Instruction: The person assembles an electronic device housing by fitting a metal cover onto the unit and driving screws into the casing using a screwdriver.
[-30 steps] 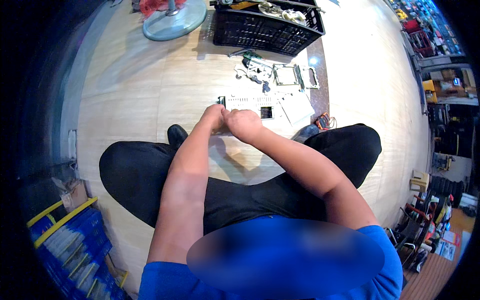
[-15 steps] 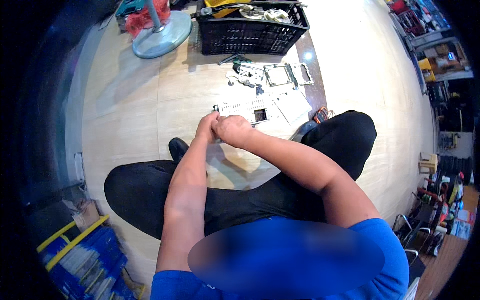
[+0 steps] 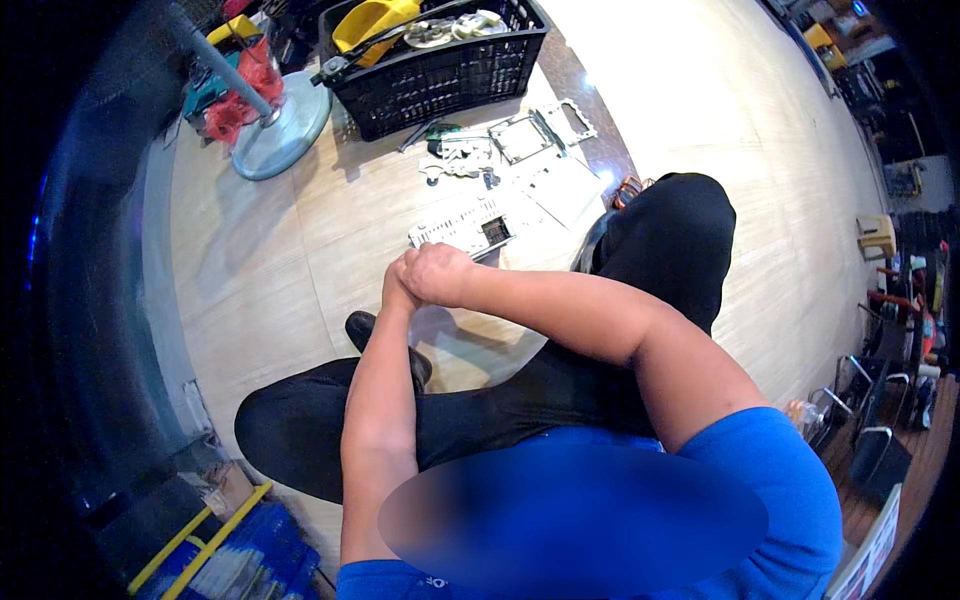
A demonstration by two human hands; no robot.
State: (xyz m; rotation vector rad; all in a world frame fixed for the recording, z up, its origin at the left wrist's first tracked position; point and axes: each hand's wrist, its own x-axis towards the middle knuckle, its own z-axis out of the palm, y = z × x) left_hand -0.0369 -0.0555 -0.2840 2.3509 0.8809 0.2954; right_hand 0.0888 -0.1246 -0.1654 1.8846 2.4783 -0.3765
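Observation:
My left hand (image 3: 398, 284) and my right hand (image 3: 441, 273) are closed and pressed together, fingertips hidden between them. Just beyond the fingers is a white slotted plastic housing (image 3: 455, 226), with a dark square opening near its right end. Both hands meet at its near left edge. Whatever they grip there is covered by the fingers, so I cannot make it out.
Past the housing lie white plastic parts (image 3: 462, 155), a square frame (image 3: 522, 138) and a flat white sheet (image 3: 568, 192). Behind them stands a black crate (image 3: 440, 85) holding a yellow scoop. A round grey stand base (image 3: 285, 125) is at the far left.
The view has turned, so the crate, parts and stand appear shifted left and tilted. My hands stay together by the housing's near left edge, still closed.

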